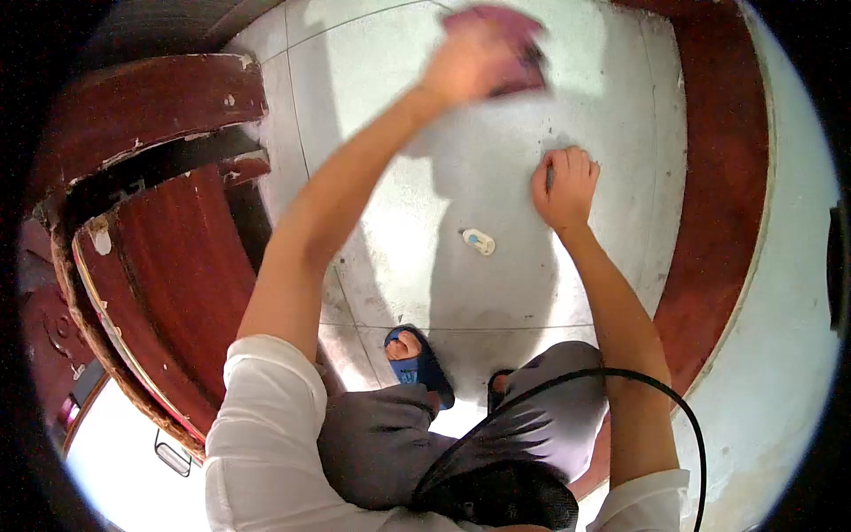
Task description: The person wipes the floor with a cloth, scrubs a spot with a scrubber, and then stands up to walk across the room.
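At the top centre, my left hand (465, 58) is closed on a maroon object (514, 49); both are smeared by motion, and what the object is cannot be made out. My right hand (567, 184) rests low over the grey floor, right of centre, its fingers curled; something small and dark shows between thumb and fingers, too hidden to name. Between my arms, a small white and light-blue oval item (479, 241) lies on the floor (496, 293), touched by neither hand.
Dark red wooden furniture (177, 266) with chipped edges stands at the left. A dark red band (722, 177) runs along the pale wall (798, 266) at the right. A blue slipper (425, 368) is on my foot below, and a black cable (660, 383) arcs over my lap.
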Demonstrator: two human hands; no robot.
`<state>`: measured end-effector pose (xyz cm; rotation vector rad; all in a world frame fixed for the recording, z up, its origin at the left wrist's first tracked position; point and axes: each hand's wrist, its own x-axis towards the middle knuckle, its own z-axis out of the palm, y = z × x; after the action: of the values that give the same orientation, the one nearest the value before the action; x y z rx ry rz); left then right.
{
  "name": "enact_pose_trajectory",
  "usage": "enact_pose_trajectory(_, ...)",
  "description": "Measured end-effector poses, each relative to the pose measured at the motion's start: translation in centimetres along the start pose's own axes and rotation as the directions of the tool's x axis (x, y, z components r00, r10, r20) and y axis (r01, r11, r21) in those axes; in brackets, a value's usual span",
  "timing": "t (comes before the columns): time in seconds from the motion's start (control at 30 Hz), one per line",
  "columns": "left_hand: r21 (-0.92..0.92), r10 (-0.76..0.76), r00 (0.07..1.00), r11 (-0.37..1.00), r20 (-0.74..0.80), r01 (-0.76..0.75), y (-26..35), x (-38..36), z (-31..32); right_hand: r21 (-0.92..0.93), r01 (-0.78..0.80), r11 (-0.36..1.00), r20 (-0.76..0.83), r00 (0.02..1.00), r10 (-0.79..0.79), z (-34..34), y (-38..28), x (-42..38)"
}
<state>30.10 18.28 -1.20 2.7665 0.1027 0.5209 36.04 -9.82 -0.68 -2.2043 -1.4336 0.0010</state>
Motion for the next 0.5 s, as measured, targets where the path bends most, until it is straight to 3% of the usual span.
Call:
enact_pose_trajectory(0.03, 0.057, -0.185, 0.983, 0.981, 0.019, 0.184, -2.4, 0.0, -2.0, -0.002, 0.026, 1.0, -0.041, 0.999, -0.026, 0.1, 0.0, -0.1)
enact_pose_trajectory(0.1, 0.167, -0.361, 0.916, 0.906, -0.175, 0.389, -5.5, -0.1, -3.7, -0.04, 0.0, 0.999, 0.013, 1.0, 0.001, 0.0, -0.1, -0.3)
enact_pose_trajectory(0.23, 0.224, -0.4, 0.887, 0.865, -0.231, 0.448, -2.6, -1.2, -2.9, -0.033, -0.004, 0.999, 0.003, 1.0, 0.005, 0.3, 0.2, -0.3)
enact_pose_trajectory(0.27, 0.327, -0.416, 0.884, 0.822, -0.214, 0.467, -0.5, -2.0, -2.2, -0.046, -0.009, 0.999, 0.029, 1.0, 0.01, 0.3, 0.2, -0.3)
enact_pose_trajectory(0.3, 0.217, -0.475, 0.878, 0.853, -0.056, 0.475, 2.8, -2.0, -3.6, -0.04, 0.001, 0.999, 0.031, 1.0, 0.001, 0.3, 0.2, -0.3)
enact_pose_trajectory(0.33, 0.295, -0.317, 0.94, 0.893, -0.127, 0.341, 2.8, -3.4, -1.1, -0.012, -0.003, 1.0, 0.017, 1.0, 0.004, 0.2, 0.3, -0.3)
enact_pose_trajectory(0.37, 0.297, -0.174, 0.981, 0.936, -0.085, 0.192, 5.4, -4.7, -1.1, 0.014, -0.005, 1.0, 0.003, 1.0, 0.005, 0.1, 0.3, -0.2)
enact_pose_trajectory(0.47, 0.218, -0.076, 0.994, 0.974, 0.077, 0.058, 13.4, -8.9, -0.9, 0.015, 0.015, 1.0, -0.002, 1.0, -0.015, 0.4, 0.7, -0.4)
enact_pose_trajectory(0.5, 0.084, -0.078, 0.995, 0.994, 0.068, 0.072, 15.8, -10.1, -1.8, 0.023, 0.03, 0.999, -0.01, 1.0, -0.03, 0.3, 0.8, -0.4)
